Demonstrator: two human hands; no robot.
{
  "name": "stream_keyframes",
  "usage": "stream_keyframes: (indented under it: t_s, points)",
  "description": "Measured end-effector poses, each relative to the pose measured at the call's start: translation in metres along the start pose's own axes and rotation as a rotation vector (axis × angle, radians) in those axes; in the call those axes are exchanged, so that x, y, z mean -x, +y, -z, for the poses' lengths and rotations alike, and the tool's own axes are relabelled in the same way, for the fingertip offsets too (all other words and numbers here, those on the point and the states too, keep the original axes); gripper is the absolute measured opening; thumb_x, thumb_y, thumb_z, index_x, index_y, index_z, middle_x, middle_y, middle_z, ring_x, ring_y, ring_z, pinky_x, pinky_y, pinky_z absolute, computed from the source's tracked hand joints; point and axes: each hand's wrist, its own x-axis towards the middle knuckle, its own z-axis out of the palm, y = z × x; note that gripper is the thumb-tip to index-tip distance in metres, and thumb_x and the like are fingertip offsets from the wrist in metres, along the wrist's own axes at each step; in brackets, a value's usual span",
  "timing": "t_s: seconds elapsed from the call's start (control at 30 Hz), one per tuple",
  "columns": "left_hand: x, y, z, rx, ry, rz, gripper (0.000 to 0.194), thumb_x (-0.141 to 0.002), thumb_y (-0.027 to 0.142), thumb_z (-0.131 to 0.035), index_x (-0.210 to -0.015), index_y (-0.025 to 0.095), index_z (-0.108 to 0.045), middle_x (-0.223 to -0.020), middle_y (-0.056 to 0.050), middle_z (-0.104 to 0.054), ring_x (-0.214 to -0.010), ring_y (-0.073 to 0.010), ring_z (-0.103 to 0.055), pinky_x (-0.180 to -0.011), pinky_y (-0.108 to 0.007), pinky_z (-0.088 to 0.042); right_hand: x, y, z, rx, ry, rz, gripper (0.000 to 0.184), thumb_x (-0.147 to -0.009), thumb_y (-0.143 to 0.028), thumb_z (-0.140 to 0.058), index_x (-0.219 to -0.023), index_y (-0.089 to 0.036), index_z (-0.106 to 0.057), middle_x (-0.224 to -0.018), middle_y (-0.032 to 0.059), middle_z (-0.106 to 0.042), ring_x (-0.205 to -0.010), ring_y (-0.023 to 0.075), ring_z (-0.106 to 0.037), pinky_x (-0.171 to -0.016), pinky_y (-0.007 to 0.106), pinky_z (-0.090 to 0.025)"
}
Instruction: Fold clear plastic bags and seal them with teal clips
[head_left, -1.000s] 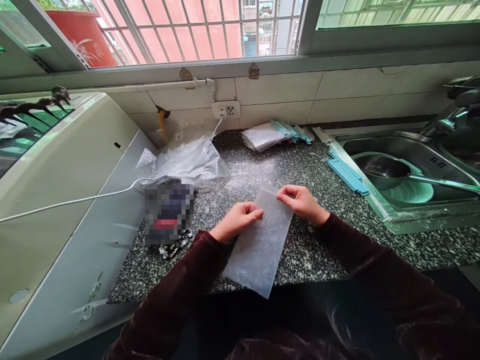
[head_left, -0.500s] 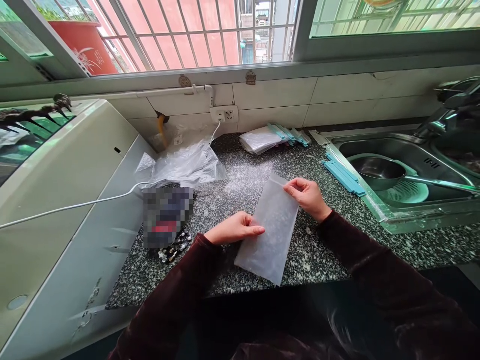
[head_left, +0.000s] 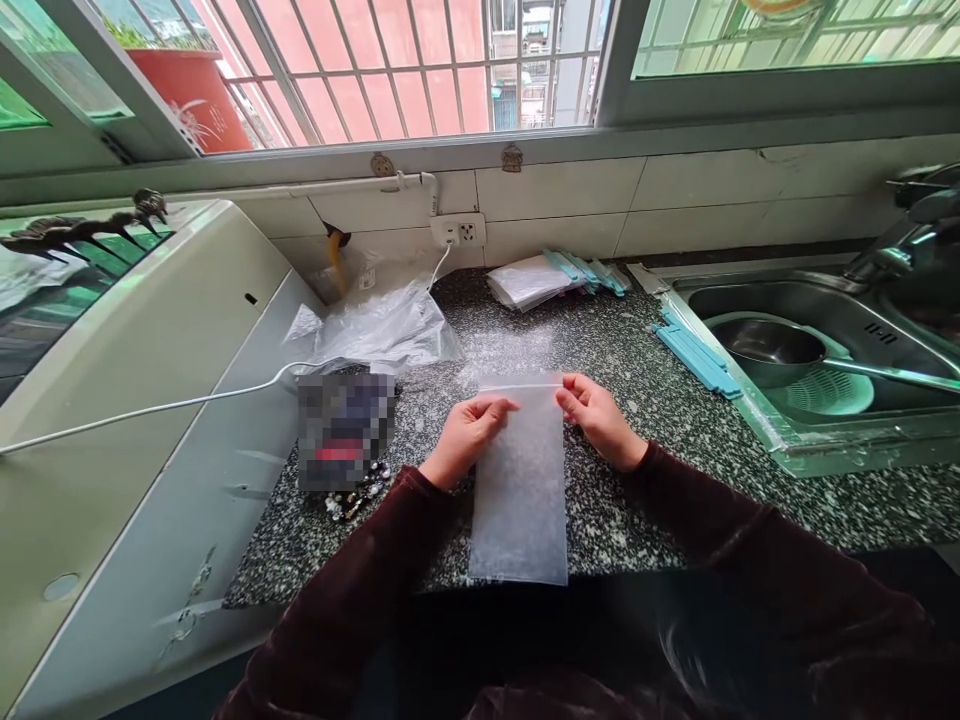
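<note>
A frosted, translucent zip bag hangs upright over the front of the counter, its sealing strip across the top. My left hand pinches its left side a little below the strip, thumb on the front face and fingers behind. On the other side, my right hand grips the top right corner between thumb and fingers. The bag looks flat, and I make out nothing inside it.
A clear plastic bag lies at the back left by a white cable. Clear sleeves with blue edges are stacked near the wall. Blue strips lie beside the sink, which holds a pan. A blurred dark object sits left.
The zip bag has turned from a slant to nearly upright. My left hand has slid up toward its top, while my right hand has come slightly lower at the corner.
</note>
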Motion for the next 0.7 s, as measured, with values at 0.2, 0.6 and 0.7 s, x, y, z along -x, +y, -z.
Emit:
stream_keyframes:
  t_s: [0.2, 0.6, 0.7]
  points:
    - [-0.006, -0.008, 0.005, 0.1, 0.153, -0.077, 0.046, -0.064, 0.057, -0.068, -0.075, 0.012, -0.071, -0.05, 0.005, -0.042, -0.047, -0.0056, -0.032, -0.046, -0.021, -0.023, 0.007, -0.001, -0.006, 0.235, -0.138, 0.019, 0.031, -0.075, -0.044, -0.056, -0.06, -0.016, -0.053, -0.057, -0.0017, -0.051, -0.056, 0.0098, -0.043, -0.054, 0.024, -0.035]
    - [-0.008, -0.004, 0.01, 0.216, 0.298, -0.222, 0.038, -0.067, 0.052, -0.07, -0.076, 0.015, -0.071, -0.047, 0.005, -0.043, -0.043, -0.0046, -0.033, -0.044, -0.021, -0.024, 0.011, -0.007, -0.005, 0.301, -0.331, -0.067, 0.029, -0.073, -0.04, -0.055, -0.059, -0.015, -0.056, -0.053, -0.0036, -0.046, -0.051, 0.0078, -0.037, -0.05, 0.023, -0.03]
    - [-0.009, -0.004, 0.012, 0.232, 0.336, -0.259, 0.037, -0.068, 0.052, -0.069, -0.076, 0.015, -0.071, -0.046, 0.006, -0.042, -0.042, -0.0042, -0.032, -0.043, -0.021, -0.023, 0.012, -0.008, -0.006, 0.34, -0.342, -0.07, 0.026, -0.074, -0.037, -0.054, -0.058, -0.016, -0.054, -0.053, -0.0038, -0.045, -0.052, 0.0078, -0.037, -0.051, 0.023, -0.029]
